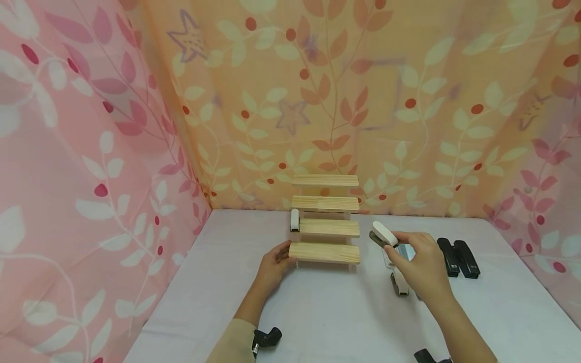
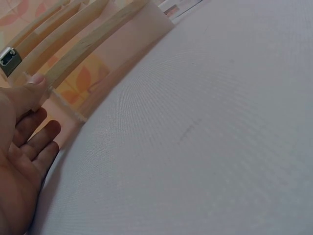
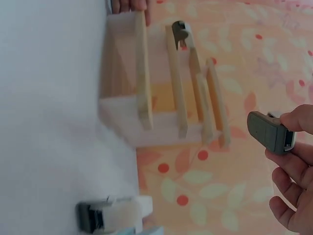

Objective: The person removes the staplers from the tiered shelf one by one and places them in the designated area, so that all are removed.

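Observation:
A wooden four-step display stand [image 1: 324, 253] stands at the table's middle, with pale side panels. My left hand [image 1: 272, 267] holds the left end of its lowest step; in the left wrist view the thumb lies on the plank [image 2: 93, 41] and the other fingers are loosely bent. On the second step's left end sits a white-and-dark stapler [image 1: 295, 220]. My right hand [image 1: 424, 264] pinches another stapler [image 1: 384, 234], white on one side and grey-green on the other, above the table to the right of the stand. The right wrist view shows this stapler [image 3: 268, 133] between thumb and fingers.
Below the right hand lies a white stapler [image 1: 399, 282], beside a light-blue item [image 1: 407, 251] partly hidden by the hand. Two black staplers [image 1: 448, 257] lie farther right. A patterned curtain [image 1: 272, 126] hangs behind the white table [image 1: 327, 312].

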A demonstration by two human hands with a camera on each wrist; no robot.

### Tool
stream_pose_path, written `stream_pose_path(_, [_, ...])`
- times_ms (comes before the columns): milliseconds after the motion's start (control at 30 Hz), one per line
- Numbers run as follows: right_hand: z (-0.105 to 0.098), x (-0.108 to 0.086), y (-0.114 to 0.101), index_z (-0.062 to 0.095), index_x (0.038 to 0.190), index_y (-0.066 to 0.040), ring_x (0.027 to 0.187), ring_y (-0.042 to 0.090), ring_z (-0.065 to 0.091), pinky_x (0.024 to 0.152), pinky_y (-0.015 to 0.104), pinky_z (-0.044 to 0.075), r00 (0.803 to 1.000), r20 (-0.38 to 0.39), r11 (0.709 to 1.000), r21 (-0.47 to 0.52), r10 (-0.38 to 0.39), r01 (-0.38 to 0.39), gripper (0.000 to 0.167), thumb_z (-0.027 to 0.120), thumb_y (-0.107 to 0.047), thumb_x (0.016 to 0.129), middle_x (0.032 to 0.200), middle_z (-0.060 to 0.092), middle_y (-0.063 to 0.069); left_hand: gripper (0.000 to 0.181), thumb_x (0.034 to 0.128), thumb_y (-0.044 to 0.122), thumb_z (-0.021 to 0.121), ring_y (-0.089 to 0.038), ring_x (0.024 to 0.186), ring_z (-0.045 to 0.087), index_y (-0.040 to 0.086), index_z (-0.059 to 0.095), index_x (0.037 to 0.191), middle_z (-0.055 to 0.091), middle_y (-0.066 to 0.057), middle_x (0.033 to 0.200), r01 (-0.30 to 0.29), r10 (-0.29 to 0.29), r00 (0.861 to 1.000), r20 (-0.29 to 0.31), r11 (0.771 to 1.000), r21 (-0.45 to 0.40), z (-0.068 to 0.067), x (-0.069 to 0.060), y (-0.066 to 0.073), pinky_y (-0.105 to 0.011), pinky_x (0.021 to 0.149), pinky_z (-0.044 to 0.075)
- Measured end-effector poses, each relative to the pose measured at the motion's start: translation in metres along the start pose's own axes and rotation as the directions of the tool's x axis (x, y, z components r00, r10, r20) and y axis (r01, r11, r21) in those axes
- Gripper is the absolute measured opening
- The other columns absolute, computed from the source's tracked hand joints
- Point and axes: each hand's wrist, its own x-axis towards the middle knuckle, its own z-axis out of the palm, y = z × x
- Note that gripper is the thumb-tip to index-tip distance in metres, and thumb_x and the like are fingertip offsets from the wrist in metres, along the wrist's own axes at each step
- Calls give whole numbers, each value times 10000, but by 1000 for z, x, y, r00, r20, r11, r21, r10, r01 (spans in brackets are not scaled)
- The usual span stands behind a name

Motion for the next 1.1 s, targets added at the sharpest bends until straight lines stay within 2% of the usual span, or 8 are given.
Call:
stream_pose_path(167, [-19, -16, 19, 737, 1153, -21, 1097, 290, 553, 879, 517, 419, 1000, -8, 1000, -24, 19, -19, 376, 864, -159, 827, 1031, 728, 124, 663, 918, 214, 787, -266, 1340, 571, 64, 507, 1499, 571, -111, 1480, 25, -25, 1000, -11, 1000, 2, 0, 0, 0, -240, 1024, 533])
stream_pose_path(333, [-30, -26, 38, 738, 1146, -9, 1054, 251, 536, 845, 405, 388, 999, -34, 997, -69, 34, -36, 381, 869, -151, 817, 1026, 720, 131, 655, 914, 185, 790, -275, 1332, 576, 58, 511, 1493, 575, -125, 1471, 15, -15, 1000, -11, 1000, 0, -1, 1, -1, -249, 1024, 535])
stream_pose_path(433, [-35, -33, 48, 739, 1150, -7, 1047, 260, 534, 829, 390, 392, 998, -36, 994, -89, 56, -59, 394, 872, -167, 815, 1044, 719, 146, 661, 916, 168, 787, -274, 1336, 572, 51, 500, 1500, 573, -121, 1472, 20, -20, 1000, -6, 1000, -11, 0, 1, -1, -238, 1024, 532])
stream_pose_path(667, [-40, -46, 69, 727, 1179, -1, 1094, 325, 549, 871, 483, 408, 989, -23, 984, -103, 143, -145, 431, 864, -219, 834, 1105, 700, 198, 667, 921, 185, 780, -286, 1347, 562, 43, 490, 1505, 561, -136, 1482, 20, -20, 1000, 0, 1000, -17, 1, 0, -2, -228, 1028, 525])
stream_pose_path(800, [-41, -52, 81, 747, 1151, -26, 1071, 183, 530, 877, 321, 402, 984, -69, 980, -104, 162, -169, 409, 887, -188, 802, 1079, 709, 161, 660, 925, 175, 776, -279, 1340, 568, 56, 491, 1508, 567, -129, 1477, 21, -21, 1000, -4, 1000, -4, 1, 0, 0, -238, 1030, 527])
stream_pose_path(900, [-42, -56, 91, 760, 1132, -46, 1047, 163, 515, 833, 212, 347, 978, -105, 976, -108, 178, -189, 390, 894, -175, 789, 1060, 725, 145, 657, 929, 173, 771, -277, 1337, 571, 49, 488, 1509, 568, -132, 1477, 20, -20, 1000, -7, 1000, 5, 1, 1, 1, -240, 1028, 530])
stream_pose_path(967, [-44, -58, 97, 755, 1141, -37, 1068, 215, 530, 869, 254, 360, 973, -104, 970, -109, 205, -216, 383, 880, -180, 807, 1068, 726, 168, 656, 928, 165, 770, -286, 1336, 571, 40, 487, 1507, 566, -144, 1476, 18, -18, 1000, -8, 1000, -4, 1, 1, 1, -243, 1027, 532])
stream_pose_path(1100, [-47, -62, 108, 737, 1160, -14, 1115, 352, 536, 914, 460, 387, 959, -83, 954, -111, 271, -279, 385, 851, -201, 844, 1111, 708, 237, 641, 932, 148, 761, -305, 1342, 564, 38, 490, 1502, 557, -168, 1480, 12, -12, 1000, -6, 1000, -14, 1, 1, 0, -250, 1030, 532])
